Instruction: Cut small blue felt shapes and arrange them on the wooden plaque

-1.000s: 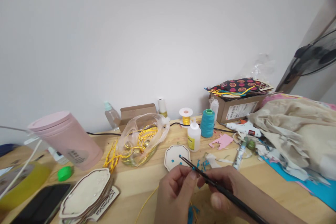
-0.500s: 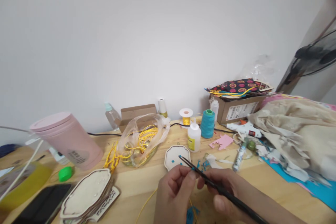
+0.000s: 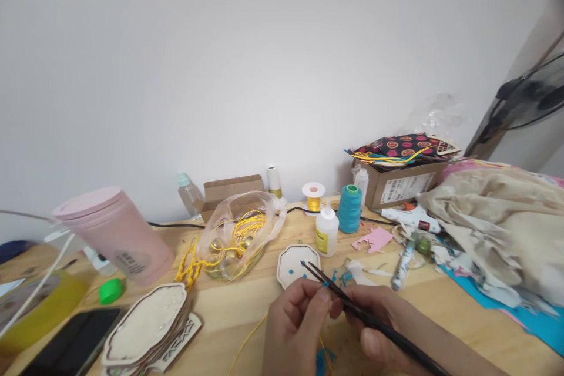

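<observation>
My right hand [image 3: 374, 311] is closed around a pair of black tweezers [image 3: 352, 301], whose tips point up and left and stand slightly apart. At one tip shows a speck of blue. My left hand [image 3: 299, 320] pinches a tiny blue piece [image 3: 325, 284] between thumb and fingertips, right beside the tweezers. Just beyond the hands lies a small cream scalloped plaque [image 3: 293, 258] with little blue bits on it. A yellow cord [image 3: 249, 341] runs out from under my left hand, and blue material [image 3: 323, 361] shows below it, partly hidden.
Behind the plaque stand a glue bottle [image 3: 326, 232] and a teal thread cone [image 3: 349, 211]. Blue scraps [image 3: 343, 276] lie to the right, near a glue gun [image 3: 412, 218]. On the left are stacked plaques [image 3: 145, 323], a phone [image 3: 70, 343] and a pink tumbler [image 3: 114, 235].
Both hands keep nearly the same pose beside the plaque. The whole view shifts very slightly; nothing is visibly taken up or let go.
</observation>
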Demonstrator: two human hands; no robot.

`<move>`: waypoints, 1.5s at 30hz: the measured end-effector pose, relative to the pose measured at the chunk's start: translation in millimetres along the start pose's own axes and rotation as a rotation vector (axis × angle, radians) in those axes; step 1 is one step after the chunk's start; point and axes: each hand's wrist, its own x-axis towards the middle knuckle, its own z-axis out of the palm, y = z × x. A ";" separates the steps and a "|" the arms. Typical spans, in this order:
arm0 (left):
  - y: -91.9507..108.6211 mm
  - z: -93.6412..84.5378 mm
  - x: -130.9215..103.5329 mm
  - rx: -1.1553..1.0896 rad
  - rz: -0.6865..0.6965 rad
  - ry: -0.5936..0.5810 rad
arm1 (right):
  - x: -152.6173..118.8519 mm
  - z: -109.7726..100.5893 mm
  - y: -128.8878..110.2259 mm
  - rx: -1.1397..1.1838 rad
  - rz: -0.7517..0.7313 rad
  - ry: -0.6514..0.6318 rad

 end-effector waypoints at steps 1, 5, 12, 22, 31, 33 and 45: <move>-0.2 0.0 0.0 -0.002 -0.001 0.000 | -1.1 -0.4 -3.9 -0.006 -0.003 0.006; -0.3 0.3 0.0 0.000 -0.005 0.001 | -3.5 -1.1 -14.4 -0.020 -0.016 0.043; -1.2 0.3 0.5 -0.019 -0.015 -0.009 | 1.0 -1.7 -23.3 0.006 -0.003 -0.023; 0.0 -0.3 0.5 -0.028 -0.021 -0.039 | 5.0 -0.1 -31.3 0.156 -0.034 -0.098; 8.8 -1.8 -2.8 0.035 -0.032 -0.082 | 0.6 -4.3 -10.2 0.106 0.045 -0.090; 9.8 -2.5 -3.1 0.041 -0.037 -0.084 | 1.0 -5.4 -8.2 0.103 0.034 -0.101; 15.5 -3.7 -1.4 0.097 -0.054 -0.101 | -3.4 -9.2 -0.2 -0.011 0.033 -0.115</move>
